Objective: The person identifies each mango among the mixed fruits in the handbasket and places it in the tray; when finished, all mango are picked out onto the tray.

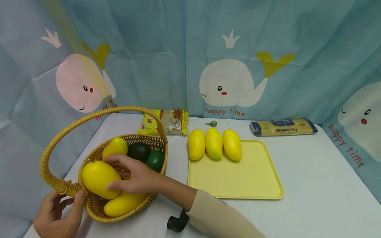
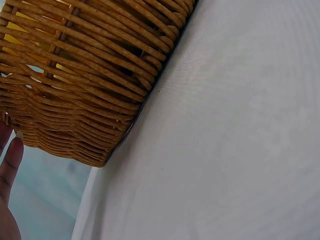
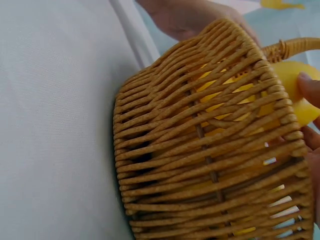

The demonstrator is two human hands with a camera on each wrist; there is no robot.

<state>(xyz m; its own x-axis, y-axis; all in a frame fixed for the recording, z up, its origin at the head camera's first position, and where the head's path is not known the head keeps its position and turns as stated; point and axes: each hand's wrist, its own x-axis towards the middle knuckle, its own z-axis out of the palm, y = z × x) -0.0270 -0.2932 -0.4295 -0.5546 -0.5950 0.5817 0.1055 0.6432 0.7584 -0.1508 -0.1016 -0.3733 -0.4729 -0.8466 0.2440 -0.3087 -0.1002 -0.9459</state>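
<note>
On the left of the table stands a wicker basket [image 1: 138, 211] with a tall arched handle. My left hand [image 1: 61, 211] grips it where the handle meets the rim, thumb against the rim and fingers behind. Over the near left part of the basket, my right hand [image 1: 140, 175] holds a large yellow mango [image 1: 99, 178], thumb on its near side and fingers at its far side. Another mango [image 1: 114, 147], a yellow elongated fruit [image 1: 123, 204], a dark avocado [image 1: 139, 151] and a green one [image 1: 155, 160] lie inside. The right wrist view shows the held mango [image 3: 290, 80] above the rim.
Three mangoes [image 1: 214, 144] lie side by side on the far left edge of a yellow tray [image 1: 235, 181]. Behind are a yellow food bag [image 1: 166, 122], a small green-and-red item [image 1: 212, 123] and a spaghetti pack [image 1: 284, 128]. A black bent piece [image 1: 177, 223] lies near the right sleeve.
</note>
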